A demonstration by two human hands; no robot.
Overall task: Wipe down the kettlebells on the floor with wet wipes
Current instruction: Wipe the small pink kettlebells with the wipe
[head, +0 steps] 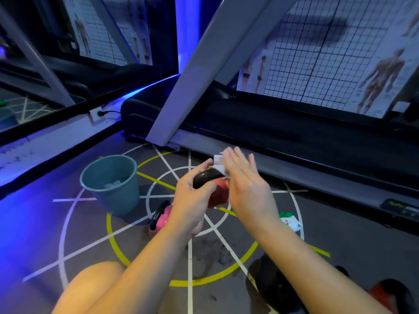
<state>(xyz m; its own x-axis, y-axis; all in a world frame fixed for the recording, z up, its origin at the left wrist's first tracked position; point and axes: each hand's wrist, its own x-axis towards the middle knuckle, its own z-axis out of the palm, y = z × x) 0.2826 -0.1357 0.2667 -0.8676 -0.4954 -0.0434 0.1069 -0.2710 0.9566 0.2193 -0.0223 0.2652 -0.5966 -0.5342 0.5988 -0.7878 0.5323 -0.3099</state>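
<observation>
The left hand (192, 200) curls its fingers and thumb round the glossy black handle (206, 177) of a red kettlebell (218, 193) and holds it up off the floor, in front of the person. The right hand (247, 189) is flat with straight fingers and presses a folded white wet wipe (218, 163) against the far end of that handle. The two forearms hide most of the red body.

Just right of the right wrist a white soft pack of wipes with a green top (290, 222) lies on the floor; its label has a small red mark, but the writing is too blurred to read. Left of the left wrist a pink kettlebell with a black handle (162, 215) lies tilted on the grey floor (68, 234), which is marked with white and yellow lines. Beside it stands a round grey-blue plastic bin (111, 196) with crumpled white wipes (112, 184) inside.

At the lower right edge sit a dark round weight (272, 282) and a red and black kettlebell (385, 293), partly cut off by the right forearm. Behind the hands runs a grey and black treadmill (272, 137), and behind it hang gridded anatomy posters (340, 53) whose small print cannot be read. A bare knee (90, 286) shows at the lower left.
</observation>
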